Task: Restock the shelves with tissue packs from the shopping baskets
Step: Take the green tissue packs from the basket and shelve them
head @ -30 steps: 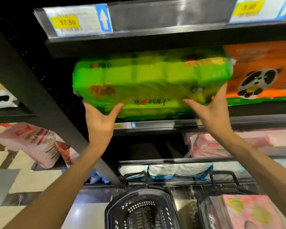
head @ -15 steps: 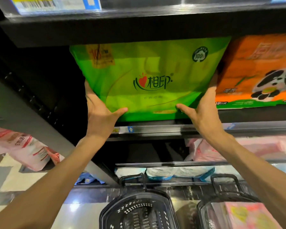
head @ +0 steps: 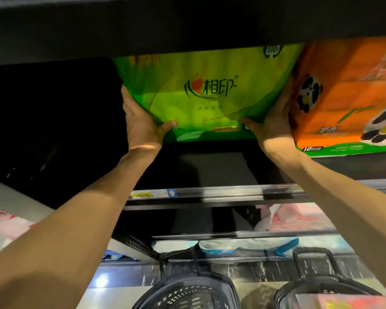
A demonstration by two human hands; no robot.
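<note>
Sliding the green tissue pack [head: 207,94] straight back along the shelf [head: 212,168] looks like the step in hand, and doing it well means keeping both sides moving evenly so the soft wrapper does not twist or snag on the orange pack [head: 348,101] standing just beside it on the right. The pack stands upright with its printed face outward, set back from the shelf's front edge and tucked under the shelf above. The left hand [head: 143,123] grasps its lower left corner, palm against the side and thumb hooked across the front. The right hand [head: 271,121] grasps the lower right corner the same way, squeezed between the green pack and the orange one, so the pack sits squarely between the two grips. That right-hand gap is tight; easing the fingers out upward or forward should avoid dragging either pack. Below, near the floor, two black baskets [head: 187,293] wait, the right one showing more packs to shelve.
</note>
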